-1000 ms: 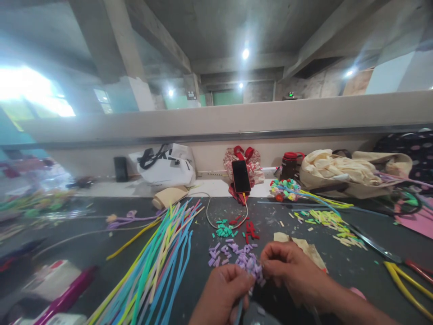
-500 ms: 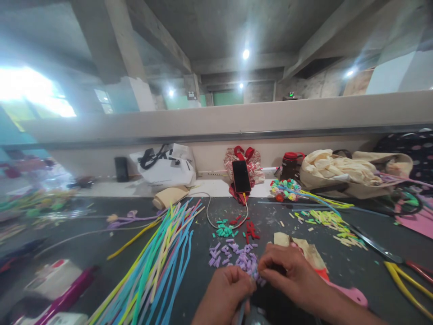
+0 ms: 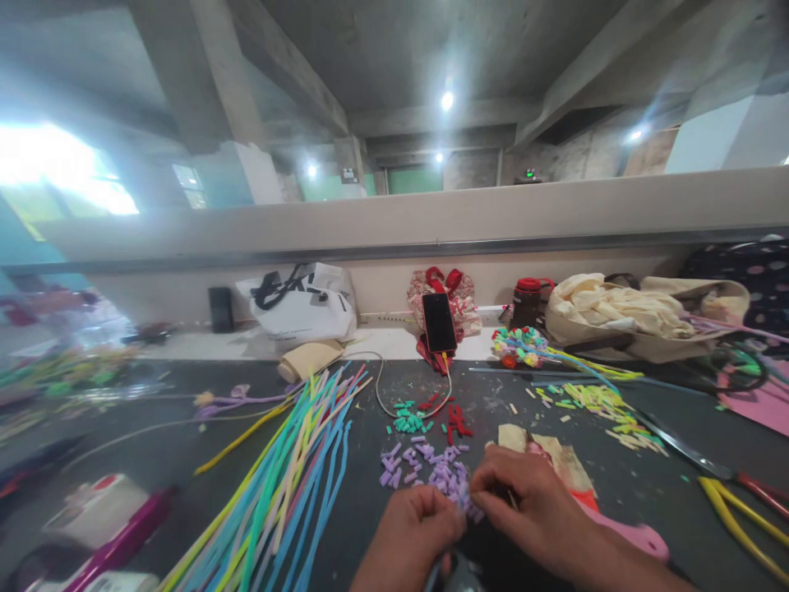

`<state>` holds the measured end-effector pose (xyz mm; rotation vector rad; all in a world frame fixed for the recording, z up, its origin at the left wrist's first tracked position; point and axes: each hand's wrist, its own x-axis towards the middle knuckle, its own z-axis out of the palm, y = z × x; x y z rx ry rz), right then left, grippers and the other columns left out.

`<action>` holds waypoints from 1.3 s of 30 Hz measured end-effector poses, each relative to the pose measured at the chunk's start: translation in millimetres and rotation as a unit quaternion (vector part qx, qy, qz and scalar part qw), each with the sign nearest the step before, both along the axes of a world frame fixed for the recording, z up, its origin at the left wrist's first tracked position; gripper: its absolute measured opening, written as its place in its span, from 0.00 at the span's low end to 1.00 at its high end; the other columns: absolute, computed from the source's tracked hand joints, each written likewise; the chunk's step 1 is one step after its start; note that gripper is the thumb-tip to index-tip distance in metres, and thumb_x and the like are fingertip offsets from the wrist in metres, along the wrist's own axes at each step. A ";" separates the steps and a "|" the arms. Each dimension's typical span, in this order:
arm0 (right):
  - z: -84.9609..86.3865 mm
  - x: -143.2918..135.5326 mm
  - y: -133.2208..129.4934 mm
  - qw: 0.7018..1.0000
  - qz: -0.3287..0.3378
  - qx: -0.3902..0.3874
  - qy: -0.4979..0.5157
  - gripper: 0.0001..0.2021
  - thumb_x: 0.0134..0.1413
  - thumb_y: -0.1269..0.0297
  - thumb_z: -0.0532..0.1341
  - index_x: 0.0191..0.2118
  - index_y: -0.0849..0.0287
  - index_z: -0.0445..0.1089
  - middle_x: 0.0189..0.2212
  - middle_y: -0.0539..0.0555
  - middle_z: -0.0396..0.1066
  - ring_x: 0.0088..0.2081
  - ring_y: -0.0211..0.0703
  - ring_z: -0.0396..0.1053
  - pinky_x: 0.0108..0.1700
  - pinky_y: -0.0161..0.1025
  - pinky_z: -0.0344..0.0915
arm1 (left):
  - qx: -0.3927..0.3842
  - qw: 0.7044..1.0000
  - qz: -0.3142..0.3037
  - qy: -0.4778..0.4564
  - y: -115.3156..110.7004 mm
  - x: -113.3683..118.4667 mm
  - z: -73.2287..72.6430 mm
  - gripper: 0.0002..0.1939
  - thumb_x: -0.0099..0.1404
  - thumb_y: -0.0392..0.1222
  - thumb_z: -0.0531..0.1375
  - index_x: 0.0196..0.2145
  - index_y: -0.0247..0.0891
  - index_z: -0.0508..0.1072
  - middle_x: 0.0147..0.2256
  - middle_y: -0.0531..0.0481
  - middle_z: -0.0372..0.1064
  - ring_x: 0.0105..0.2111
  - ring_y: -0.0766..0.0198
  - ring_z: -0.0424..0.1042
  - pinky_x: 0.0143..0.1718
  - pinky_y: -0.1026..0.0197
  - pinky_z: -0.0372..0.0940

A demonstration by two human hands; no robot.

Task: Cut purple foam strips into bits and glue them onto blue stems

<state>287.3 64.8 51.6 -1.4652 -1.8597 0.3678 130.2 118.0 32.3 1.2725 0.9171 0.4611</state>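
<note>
My left hand [image 3: 417,530] is closed in a pinch at the bottom centre; what sits between its fingertips is too small to make out. Just right of it, my right hand [image 3: 523,497] is also pinched, its fingertips a short gap from the left ones and its held item unclear. Short lilac pieces [image 3: 440,469] are scattered right behind both hands. Beyond them lie green pieces [image 3: 408,418] and red pieces [image 3: 457,421]. Something grey and shiny, blurred, shows below my left hand. A cream cloth [image 3: 570,463] lies partly behind my right hand.
Long coloured strips [image 3: 296,469] fan out at left. A phone [image 3: 439,322] on a cable stands at the back centre. At right are yellow pieces [image 3: 595,400], long scissors [image 3: 690,450], yellow-handled pliers [image 3: 740,526] and a pink tool [image 3: 638,536]. A white bag [image 3: 302,308] stands behind.
</note>
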 end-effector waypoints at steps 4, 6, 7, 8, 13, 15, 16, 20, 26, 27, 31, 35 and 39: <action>-2.6 0.0 -0.7 1.000 -0.005 -0.001 0.002 0.05 0.46 0.72 0.55 0.24 0.58 0.66 0.22 0.47 0.66 0.25 0.33 0.62 0.28 0.30 0.55 | 0.017 1.000 -0.011 0.013 -0.7 0.1 3.5 0.09 0.45 0.43 0.58 0.18 0.37 0.62 0.07 0.61 0.55 0.10 0.74 0.51 0.16 0.69 0.45; -3.4 0.1 -0.8 1.000 -0.005 0.002 -0.001 0.04 0.46 0.72 0.56 0.24 0.58 0.66 0.22 0.47 0.66 0.25 0.33 0.62 0.27 0.30 0.55 | 0.022 1.000 -0.011 0.014 -0.3 0.7 1.9 0.09 0.45 0.43 0.58 0.18 0.37 0.61 0.08 0.61 0.55 0.10 0.74 0.51 0.15 0.69 0.45; -3.8 0.1 -0.8 1.000 -0.006 0.004 -0.002 0.04 0.45 0.72 0.56 0.25 0.58 0.66 0.22 0.47 0.66 0.25 0.33 0.62 0.27 0.30 0.54 | 0.023 1.000 -0.009 0.013 0.0 0.9 0.5 0.10 0.45 0.44 0.58 0.18 0.37 0.61 0.08 0.61 0.55 0.10 0.74 0.51 0.15 0.69 0.45; -4.1 0.2 -0.7 1.000 -0.006 0.006 -0.003 0.04 0.45 0.72 0.56 0.24 0.58 0.66 0.22 0.47 0.66 0.25 0.33 0.62 0.27 0.30 0.54 | 0.024 1.000 -0.007 0.012 0.3 1.0 -1.1 0.10 0.45 0.45 0.59 0.18 0.37 0.61 0.08 0.61 0.55 0.10 0.74 0.51 0.15 0.69 0.44; -6.0 -0.3 1.0 1.000 -0.022 0.010 0.010 0.04 0.44 0.72 0.56 0.24 0.58 0.65 0.21 0.47 0.64 0.24 0.32 0.60 0.26 0.29 0.54 | 0.023 1.000 -0.003 0.010 0.6 1.4 -2.9 0.11 0.44 0.45 0.59 0.18 0.37 0.61 0.09 0.61 0.55 0.11 0.75 0.51 0.15 0.69 0.45; -6.3 -0.7 2.5 0.999 -0.030 0.008 0.018 0.04 0.44 0.73 0.56 0.24 0.58 0.65 0.21 0.46 0.64 0.23 0.32 0.60 0.26 0.29 0.54 | 0.021 1.000 -0.001 0.017 0.2 1.4 -0.4 0.10 0.45 0.44 0.58 0.18 0.37 0.61 0.09 0.61 0.55 0.10 0.75 0.52 0.14 0.69 0.45; -6.1 -0.9 3.4 0.999 -0.034 0.007 0.023 0.04 0.43 0.73 0.56 0.24 0.58 0.65 0.21 0.46 0.64 0.23 0.32 0.60 0.26 0.29 0.54 | 0.019 1.000 -0.001 0.021 -0.1 1.4 1.0 0.09 0.45 0.43 0.58 0.18 0.37 0.62 0.08 0.61 0.55 0.10 0.74 0.52 0.14 0.69 0.45; -3.2 -1.1 6.1 0.997 -0.050 -0.012 0.059 0.04 0.44 0.72 0.56 0.24 0.58 0.66 0.21 0.46 0.64 0.23 0.33 0.60 0.25 0.30 0.54 | 0.015 1.000 -0.005 0.018 -0.5 1.2 3.5 0.08 0.46 0.42 0.58 0.17 0.36 0.62 0.08 0.61 0.55 0.10 0.75 0.52 0.14 0.69 0.45; -6.1 1.9 8.3 0.957 -0.064 -0.114 0.258 0.04 0.46 0.69 0.55 0.27 0.60 0.67 0.19 0.45 0.62 0.19 0.31 0.57 0.21 0.29 0.53 | -0.035 0.998 0.000 -0.049 0.2 -0.3 3.7 0.13 0.45 0.48 0.60 0.18 0.37 0.62 0.07 0.61 0.56 0.08 0.76 0.49 0.13 0.69 0.44; -7.0 2.0 8.2 0.945 -0.047 -0.140 0.292 0.04 0.45 0.69 0.55 0.29 0.60 0.67 0.20 0.46 0.62 0.20 0.31 0.57 0.21 0.28 0.53 | -0.038 0.997 0.000 -0.060 0.1 -0.7 4.6 0.14 0.45 0.49 0.61 0.18 0.37 0.62 0.07 0.61 0.56 0.08 0.76 0.49 0.13 0.69 0.44; -6.2 -1.3 5.5 0.935 0.032 -0.182 0.304 0.14 0.38 0.72 0.62 0.36 0.59 0.67 0.26 0.46 0.65 0.23 0.30 0.58 0.24 0.28 0.54 | -0.019 0.997 0.004 -0.070 -1.5 -1.7 9.5 0.18 0.41 0.53 0.62 0.17 0.35 0.64 0.08 0.60 0.56 0.09 0.77 0.50 0.14 0.70 0.43; -2.1 -6.0 2.7 0.947 0.035 -0.165 0.273 0.13 0.36 0.73 0.63 0.35 0.59 0.69 0.24 0.45 0.64 0.22 0.30 0.56 0.23 0.27 0.52 | 0.011 0.998 0.006 -0.057 -2.9 -0.8 10.7 0.19 0.40 0.55 0.62 0.18 0.34 0.66 0.10 0.60 0.56 0.10 0.76 0.51 0.14 0.69 0.44; -1.4 -6.6 2.4 0.955 0.021 -0.145 0.257 0.11 0.36 0.75 0.61 0.31 0.59 0.70 0.21 0.44 0.63 0.21 0.30 0.56 0.22 0.27 0.51 | 0.046 0.998 0.014 -0.040 -2.7 1.3 7.7 0.20 0.38 0.56 0.63 0.17 0.34 0.68 0.12 0.59 0.57 0.12 0.75 0.53 0.16 0.68 0.48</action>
